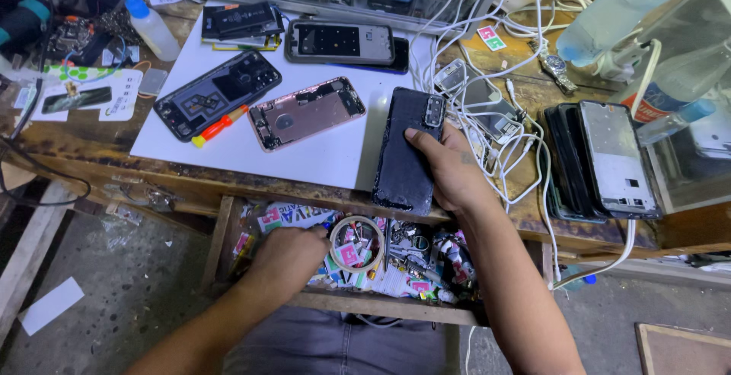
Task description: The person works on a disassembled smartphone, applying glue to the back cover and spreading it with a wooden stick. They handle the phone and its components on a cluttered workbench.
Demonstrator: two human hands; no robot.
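My right hand (449, 168) grips a black phone (407, 150), back side up, resting its lower end on the front edge of the wooden bench (190, 185). My left hand (285, 257) reaches down into an open drawer (381, 304) under the bench, its fingers buried among small packets and parts, so I cannot see whether it holds anything. A roll of tape (356, 243) lies in the drawer just right of that hand.
On a white sheet (320, 158) lie an opened pink phone shell (306, 112), an opened black phone (218, 93), a red-yellow screwdriver (219, 126) and another phone frame (340, 41). White cables (506, 146) tangle at right beside stacked phone frames (609, 160). A glue bottle (151, 23) stands at back left.
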